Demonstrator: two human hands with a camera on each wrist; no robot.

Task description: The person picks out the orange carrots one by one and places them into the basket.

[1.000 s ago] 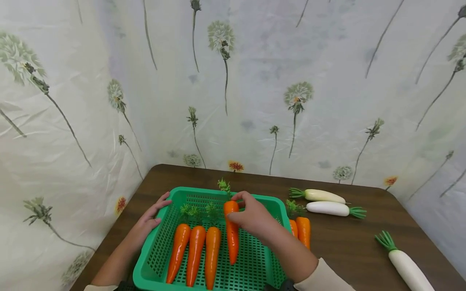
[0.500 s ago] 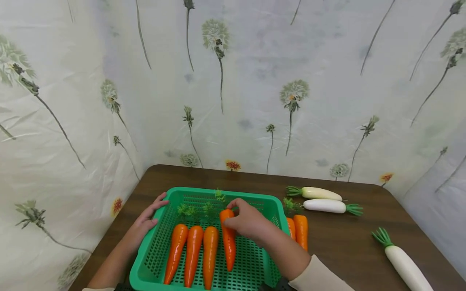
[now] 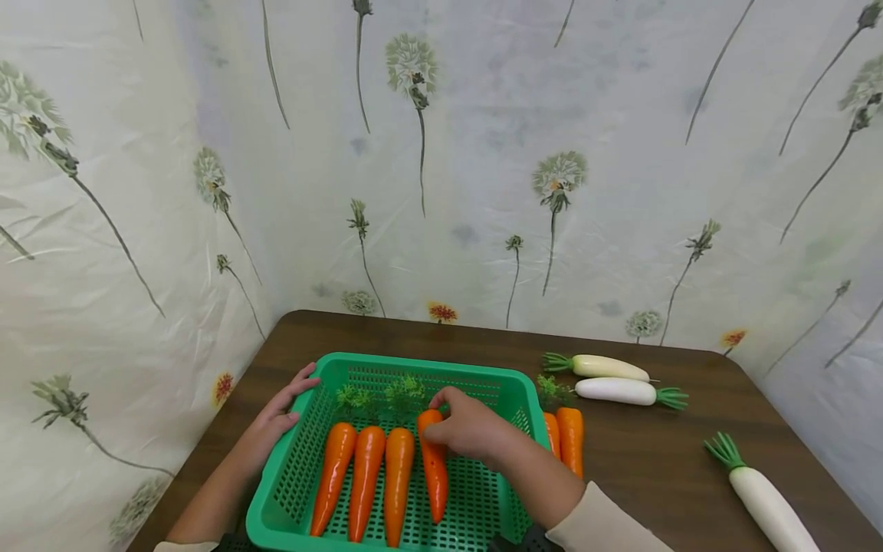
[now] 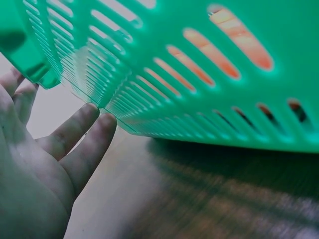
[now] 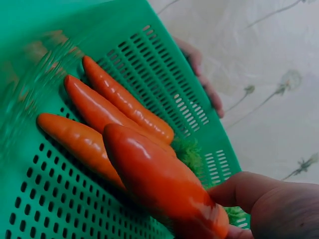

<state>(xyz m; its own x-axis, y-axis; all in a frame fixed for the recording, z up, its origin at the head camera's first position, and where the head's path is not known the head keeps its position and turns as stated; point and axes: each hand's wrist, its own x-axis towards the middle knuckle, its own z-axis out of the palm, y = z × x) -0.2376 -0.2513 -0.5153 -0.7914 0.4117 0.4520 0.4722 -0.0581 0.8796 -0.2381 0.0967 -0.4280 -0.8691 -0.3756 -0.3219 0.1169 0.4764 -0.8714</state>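
A green plastic basket point(image 3: 441, 367) holds three orange carrots with leafy tops in a row, the nearest to my right hand being this carrot point(image 3: 398, 487). My right hand point(image 3: 476, 431) pinches a fourth carrot point(image 3: 434, 471) near its top, tip toward me, beside that row. In the right wrist view this held carrot point(image 5: 157, 174) overlaps the others. My left hand point(image 3: 279, 414) rests against the basket's left rim. From the left wrist view, the left hand's fingers point(image 4: 94, 142) reach out fairly straight along the slotted outer wall.
Right of the basket lie more carrots point(image 3: 571, 441), partly hidden by the right arm. Behind them are two white radishes point(image 3: 614, 391) with green stems. Another white radish point(image 3: 773, 506) lies at the right on the brown table point(image 3: 655, 460). A flower-printed curtain point(image 3: 483, 153) hangs behind.
My right hand has lowered its carrot deeper into the basket, and its leafy top now sits below the far rim. The left hand stays at the left rim.
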